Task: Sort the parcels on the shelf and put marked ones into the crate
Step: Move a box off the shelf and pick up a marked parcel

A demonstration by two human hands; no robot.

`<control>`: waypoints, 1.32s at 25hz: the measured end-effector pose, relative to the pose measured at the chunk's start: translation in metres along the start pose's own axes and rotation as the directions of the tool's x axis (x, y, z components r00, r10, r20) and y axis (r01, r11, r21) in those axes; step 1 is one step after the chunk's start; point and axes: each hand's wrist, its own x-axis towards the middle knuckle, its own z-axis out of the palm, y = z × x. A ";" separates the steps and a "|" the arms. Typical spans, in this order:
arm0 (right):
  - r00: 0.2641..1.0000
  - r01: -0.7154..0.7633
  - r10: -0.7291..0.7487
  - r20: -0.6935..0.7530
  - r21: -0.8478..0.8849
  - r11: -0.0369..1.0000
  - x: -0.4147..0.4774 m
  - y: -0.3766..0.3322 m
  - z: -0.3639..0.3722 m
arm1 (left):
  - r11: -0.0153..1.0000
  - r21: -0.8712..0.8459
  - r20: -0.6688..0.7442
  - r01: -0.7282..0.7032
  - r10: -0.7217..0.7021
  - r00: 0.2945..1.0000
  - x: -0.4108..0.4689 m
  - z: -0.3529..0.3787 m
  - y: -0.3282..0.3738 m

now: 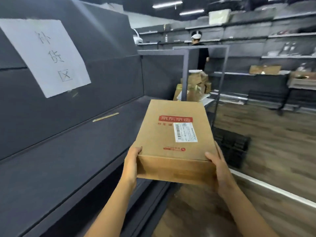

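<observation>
From the head camera, I hold a box (176, 134) flat in front of me with both hands. My left hand (131, 161) grips its near left corner, thumb on the top face and fingers underneath. My right hand (218, 168) grips the near right corner the same way. The label and red print face up.

The box hangs over the front edge of the shelf (77, 151). Its far end reaches over the dark board, and I cannot tell whether it touches. The board runs bare to my left, with only a strip of tape (105, 117) lying on it. A paper sign (46, 55) is stuck to the back panel above.

Just right of the box and lower, a black slatted crate (230, 144) sits on the wooden floor (265, 127). Open floor lies beyond it. A white strip (273, 190) cuts across the floor near my right wrist.

Past the box's far edge stands a thin metal frame (220, 74), with a pile of cartons (196, 86) behind it. Further off, a person (202, 55) faces the far shelves.
</observation>
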 end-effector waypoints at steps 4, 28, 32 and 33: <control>0.979 0.053 -0.022 -0.204 0.150 0.987 -0.015 0.011 -0.105 | 0.999 0.033 0.209 0.008 -0.015 0.978 0.004 0.108 -0.026; 0.804 -0.024 0.145 -0.577 0.212 0.977 0.115 0.103 -0.327 | 0.945 0.204 0.424 0.257 -0.322 0.846 0.150 0.381 -0.186; 0.788 -0.040 0.173 -0.591 0.231 0.972 0.191 0.105 -0.342 | 0.934 0.215 0.455 0.286 -0.355 0.817 0.223 0.428 -0.179; 0.783 -0.035 0.179 -0.596 0.244 0.969 0.209 0.102 -0.344 | 0.936 0.213 0.467 0.279 -0.348 0.813 0.240 0.438 -0.176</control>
